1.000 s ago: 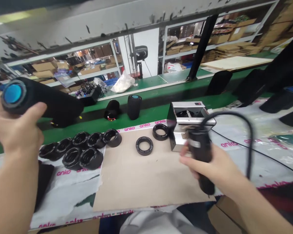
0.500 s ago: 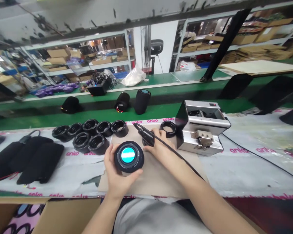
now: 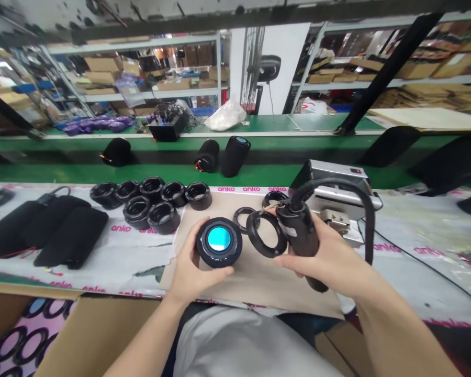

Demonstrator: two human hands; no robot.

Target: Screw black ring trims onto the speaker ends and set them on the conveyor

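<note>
My left hand point(image 3: 192, 267) is wrapped round a black cylindrical speaker point(image 3: 219, 242), whose shiny blue round end faces up. To its right, my right hand point(image 3: 317, 251) grips a black corded tool point(image 3: 298, 230) with a thick cable looping over it. A black ring point(image 3: 254, 238) is also held at the fingertips of that hand, tilted beside the tool. Just behind it another thin black ring point(image 3: 241, 219) lies on the brown board point(image 3: 255, 283). A further black ring point(image 3: 275, 199) sits near the metal machine, partly covered by the tool.
Several thick black rings point(image 3: 163, 217) stand at the left, beside black fabric sleeves point(image 3: 68, 235). A silver machine point(image 3: 333, 173) is at the right. Speakers point(image 3: 235, 156) stand on the green surface behind. An open carton point(image 3: 98, 335) is at the lower left.
My right hand has lifted the tool and a ring off the board and turned them toward me. The view has shifted slightly; the speaker stays in my left hand.
</note>
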